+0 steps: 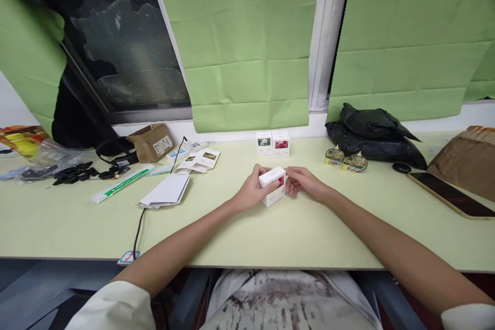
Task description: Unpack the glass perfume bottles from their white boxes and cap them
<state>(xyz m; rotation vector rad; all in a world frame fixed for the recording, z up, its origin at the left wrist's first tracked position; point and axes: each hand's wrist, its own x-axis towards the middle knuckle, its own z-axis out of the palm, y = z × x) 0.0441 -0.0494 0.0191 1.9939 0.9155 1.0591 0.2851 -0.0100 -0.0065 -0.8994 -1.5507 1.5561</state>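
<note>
A small white box (274, 197) with a pink flower picture stands tilted over the table, in front of me. My left hand (252, 189) is closed around its left side, with the thumb across the front face. At the box's right edge is my right hand (305, 184), fingers curled and the fingertips against that side. What the right fingertips do behind the edge is partly hidden. Farther back, two similar white boxes stand side by side, one with a white flower on green (264, 150) and one with a pink flower (281, 152).
To the left lie folded white papers (166, 192), printed cards (209, 159), a green-striped packet (127, 183), a cable and an opened cardboard box (150, 143). On the right are two ornate glass containers (355, 163), black plastic bags (377, 136), a phone (452, 193) and brown packaging (467, 162).
</note>
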